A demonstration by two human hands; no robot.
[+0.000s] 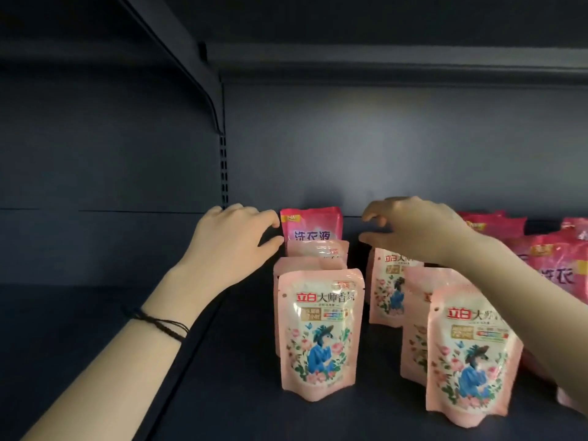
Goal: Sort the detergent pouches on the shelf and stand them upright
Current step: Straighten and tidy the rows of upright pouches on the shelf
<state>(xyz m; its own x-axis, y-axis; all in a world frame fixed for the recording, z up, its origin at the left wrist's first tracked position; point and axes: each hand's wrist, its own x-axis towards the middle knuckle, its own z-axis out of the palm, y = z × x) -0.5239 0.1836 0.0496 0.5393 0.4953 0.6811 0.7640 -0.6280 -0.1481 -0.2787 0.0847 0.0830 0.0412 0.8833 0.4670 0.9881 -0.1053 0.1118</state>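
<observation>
Pale pink floral pouches stand upright on the dark shelf [222, 393] in two rows, front ones at the left row's front pouch [319, 332] and the right row's front pouch [471, 354]. A darker pink pouch [310, 224] stands at the back of the left row. My left hand [227, 246] hovers at that pouch's left edge, fingers spread, perhaps just touching it. My right hand [416, 226] reaches over the right row with curled, parted fingers and holds nothing. A rear right-row pouch [386, 291] is partly hidden by my arm.
Several dark pink pouches [553, 259] lie piled at the far right behind my right forearm. The shelf's back wall [381, 154] is close behind the rows. A slotted upright post [223, 170] and bracket stand left of the pouches. Bare shelf spreads to the left.
</observation>
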